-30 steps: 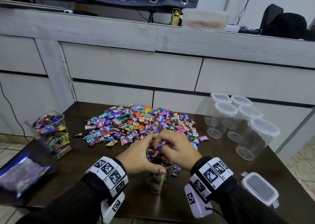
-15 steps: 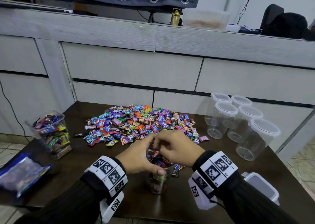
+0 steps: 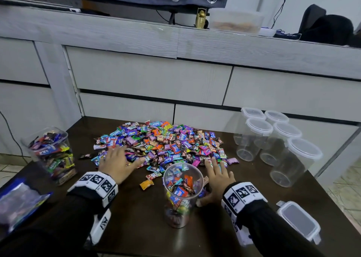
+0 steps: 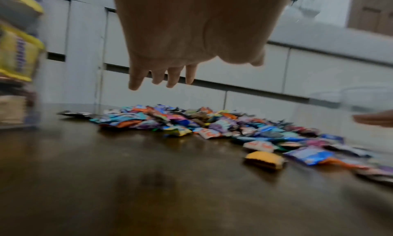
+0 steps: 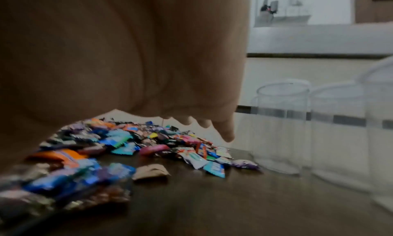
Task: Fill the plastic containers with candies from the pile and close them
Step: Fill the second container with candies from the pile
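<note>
A wide pile of bright wrapped candies [image 3: 164, 141] covers the middle of the dark table [image 3: 136, 227]. In front of it stands a clear round container [image 3: 180, 194], uncovered and mostly full of candies. My left hand [image 3: 119, 162] is spread flat, fingers straight, over the pile's near left edge. My right hand [image 3: 216, 175] is open beside the container's right side, fingers reaching to the pile's near right edge. In the wrist views the left hand [image 4: 170, 78] and right hand [image 5: 212, 127] hover just above the candies [image 4: 212, 125] with nothing held.
A filled square container [image 3: 51, 155] stands at the table's left edge, near a blue bag [image 3: 19, 204]. Several empty lidded containers [image 3: 273, 141] cluster at the right. A loose lid [image 3: 298, 220] lies at the near right. A loose orange candy [image 3: 146, 184] lies left of the container.
Both hands left the round container's mouth, where they had been together dropping candies, and spread apart toward the pile: left hand to the left, right hand to the right.
</note>
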{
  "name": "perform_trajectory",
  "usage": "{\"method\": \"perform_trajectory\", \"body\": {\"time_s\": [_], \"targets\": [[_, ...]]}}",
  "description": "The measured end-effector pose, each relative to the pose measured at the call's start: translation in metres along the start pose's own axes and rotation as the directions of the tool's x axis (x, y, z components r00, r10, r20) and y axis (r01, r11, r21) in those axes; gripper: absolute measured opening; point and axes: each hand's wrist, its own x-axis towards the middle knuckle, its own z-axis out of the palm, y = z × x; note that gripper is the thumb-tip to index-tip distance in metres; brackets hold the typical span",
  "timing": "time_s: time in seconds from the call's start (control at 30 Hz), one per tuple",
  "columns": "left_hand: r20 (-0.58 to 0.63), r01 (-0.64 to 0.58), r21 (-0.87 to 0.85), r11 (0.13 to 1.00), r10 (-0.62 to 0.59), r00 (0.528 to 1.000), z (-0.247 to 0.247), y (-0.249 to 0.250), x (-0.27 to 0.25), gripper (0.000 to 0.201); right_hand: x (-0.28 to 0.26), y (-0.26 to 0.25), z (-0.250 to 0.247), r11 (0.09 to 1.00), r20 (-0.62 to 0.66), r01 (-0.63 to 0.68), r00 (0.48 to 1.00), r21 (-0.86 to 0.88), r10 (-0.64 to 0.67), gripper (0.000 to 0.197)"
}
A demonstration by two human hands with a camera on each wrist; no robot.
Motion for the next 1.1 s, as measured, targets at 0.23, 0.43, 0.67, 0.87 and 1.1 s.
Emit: {"method": "perform_trajectory", "body": {"time_s": [0.23, 0.43, 0.67, 0.87, 1.1], "targets": [[0.063, 0.239, 0.231, 0.943, -0.260, 0.964, 0.007, -0.042, 0.045, 0.133, 0.047, 0.017, 0.011, 0.988, -0.070, -0.144, 0.987, 0.053, 0.148, 0.138], [0.145, 0.209, 0.111, 0.972, -0.224, 0.964, 0.017, -0.030, 0.062, 0.119, 0.076, 0.014, -0.002, 0.962, -0.129, -0.102, 0.982, 0.253, 0.138, 0.144], [0.202, 0.020, 0.018, 1.000, -0.023, 0.979, 0.038, 0.019, 0.054, 0.131, 0.090, -0.008, -0.009, 0.925, -0.186, 0.106, 0.982, 0.365, -0.040, 0.117], [0.300, -0.243, 0.089, 0.966, 0.207, 0.931, 0.055, 0.042, 0.048, 0.147, 0.092, -0.028, -0.003, 0.979, -0.256, 0.089, 0.966, 0.185, -0.039, 0.112], [0.187, -0.285, 0.261, 0.922, 0.241, 0.952, 0.061, 0.054, 0.050, 0.109, 0.095, -0.046, -0.010, 0.988, -0.122, 0.152, 0.981, 0.010, -0.150, 0.111]]}}
